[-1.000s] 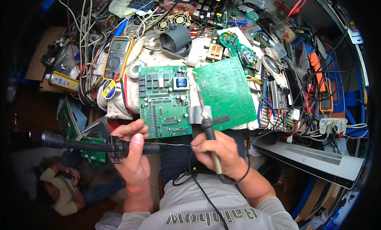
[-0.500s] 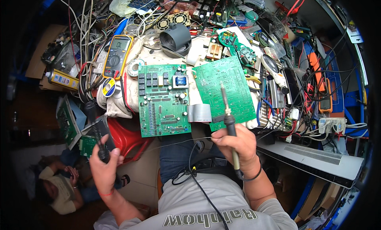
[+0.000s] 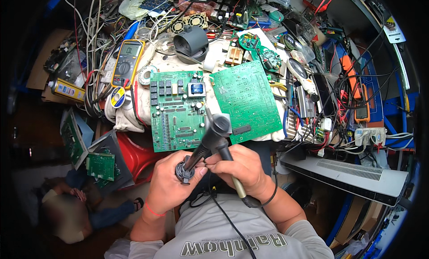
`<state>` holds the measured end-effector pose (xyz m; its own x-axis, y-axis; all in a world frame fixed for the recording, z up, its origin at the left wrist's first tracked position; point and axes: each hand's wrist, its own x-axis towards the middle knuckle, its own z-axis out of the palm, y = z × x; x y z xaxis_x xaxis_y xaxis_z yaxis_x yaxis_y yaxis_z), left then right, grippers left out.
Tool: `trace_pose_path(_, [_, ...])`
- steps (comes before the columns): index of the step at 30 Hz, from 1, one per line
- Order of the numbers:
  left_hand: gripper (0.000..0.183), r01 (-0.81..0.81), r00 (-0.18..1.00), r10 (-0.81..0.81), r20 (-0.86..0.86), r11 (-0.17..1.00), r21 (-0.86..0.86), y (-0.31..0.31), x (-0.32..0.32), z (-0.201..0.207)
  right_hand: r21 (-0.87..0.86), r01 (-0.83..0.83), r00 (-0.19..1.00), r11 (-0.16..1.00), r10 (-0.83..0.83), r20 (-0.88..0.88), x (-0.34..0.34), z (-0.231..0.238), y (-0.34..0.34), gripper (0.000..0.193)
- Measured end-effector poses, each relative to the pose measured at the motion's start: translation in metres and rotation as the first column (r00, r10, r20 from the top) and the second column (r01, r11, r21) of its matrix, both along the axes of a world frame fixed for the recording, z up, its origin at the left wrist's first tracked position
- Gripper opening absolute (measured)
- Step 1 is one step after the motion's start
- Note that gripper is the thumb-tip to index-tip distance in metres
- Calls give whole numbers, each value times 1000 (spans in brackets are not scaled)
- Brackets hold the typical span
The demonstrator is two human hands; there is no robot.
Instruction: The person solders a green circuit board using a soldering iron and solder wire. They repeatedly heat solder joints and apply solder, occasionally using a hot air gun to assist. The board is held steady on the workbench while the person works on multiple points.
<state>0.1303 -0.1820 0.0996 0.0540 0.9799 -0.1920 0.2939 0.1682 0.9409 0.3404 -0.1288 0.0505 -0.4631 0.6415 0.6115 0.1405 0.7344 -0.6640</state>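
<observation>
My left hand [image 3: 170, 177] is closed round a black desoldering pump [image 3: 199, 154] with a spring-like shaft, its rounded end tilted up and to the right. My right hand [image 3: 243, 170] grips a soldering iron [image 3: 226, 154] with a black and tan handle. The pump's end hides part of the iron's metal shaft. Both hands' fingertips meet in front of my body, near a thin wire. Just beyond them lie a green circuit board [image 3: 178, 125] with components facing up and a second green board [image 3: 250, 104] with its solder side up.
A yellow multimeter [image 3: 128, 64] and a solder spool [image 3: 117, 97] lie at the left. A grey round holder [image 3: 191, 42] stands behind the boards. Tangled cables and tools crowd the right. A red stool [image 3: 134, 154] is below the bench; a person sits at lower left.
My left hand has brought the pump rightward to the middle, and my right hand has moved left and slightly down with the iron. The hands, apart before, now meet.
</observation>
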Motion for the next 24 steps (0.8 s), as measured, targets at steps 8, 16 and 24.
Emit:
trace_pose_path(8, [22, 189, 968, -127, -218, 937, 294, 32, -12, 10, -26, 58, 998, 998, -59, -33, 16, -9, 8, 36])
trace_pose_path(16, [23, 330, 889, -201, -411, 904, 273, 71, -28, 16, -79, 251, 968, 965, -249, 33, 27, -10, 21, 29])
trace_pose_path(24, [26, 171, 797, 90, -597, 914, 367, 135, -42, -6, -411, 222, 917, 884, -333, -222, 55, -41, 46, 50])
